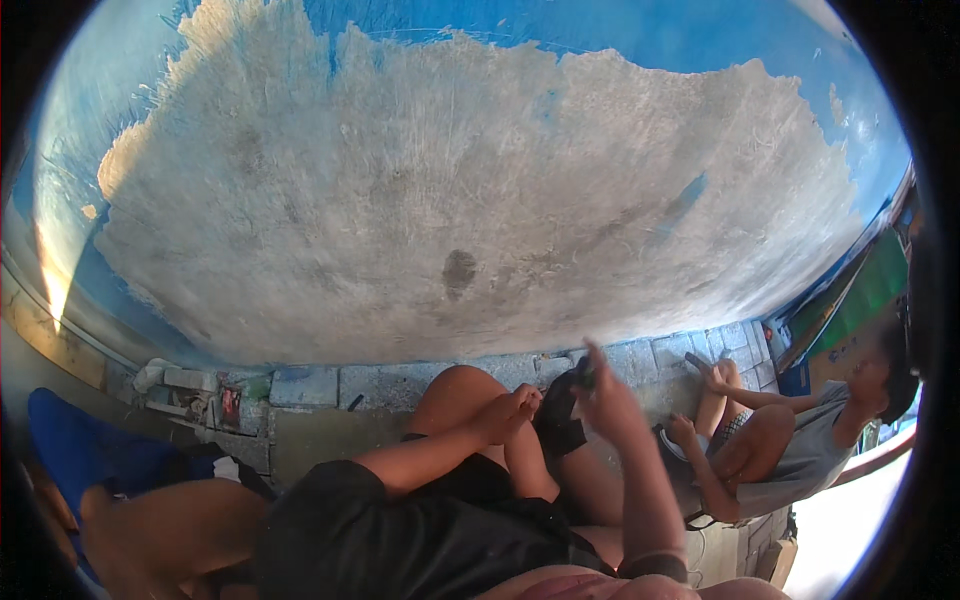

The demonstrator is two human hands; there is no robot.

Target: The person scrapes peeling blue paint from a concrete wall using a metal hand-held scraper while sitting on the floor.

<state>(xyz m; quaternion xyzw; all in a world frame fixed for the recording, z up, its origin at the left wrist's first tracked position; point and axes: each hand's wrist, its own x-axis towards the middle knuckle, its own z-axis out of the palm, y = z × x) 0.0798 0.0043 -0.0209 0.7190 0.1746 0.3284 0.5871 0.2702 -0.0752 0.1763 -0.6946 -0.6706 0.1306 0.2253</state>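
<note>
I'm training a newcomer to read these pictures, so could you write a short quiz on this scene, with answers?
1. What colour is the paint along the top of the wall?
2. Which of the wearer's hands has one of its fingers stretched up the picture: A) left hand; B) right hand?
3. True or false: the person in grey sits at the picture's right.

Key: 1. Blue. 2. B. 3. True.

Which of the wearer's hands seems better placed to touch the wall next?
Probably the right hand: it is raised with a finger extended toward the wall, while the left hand is curled near a bent knee.
</note>
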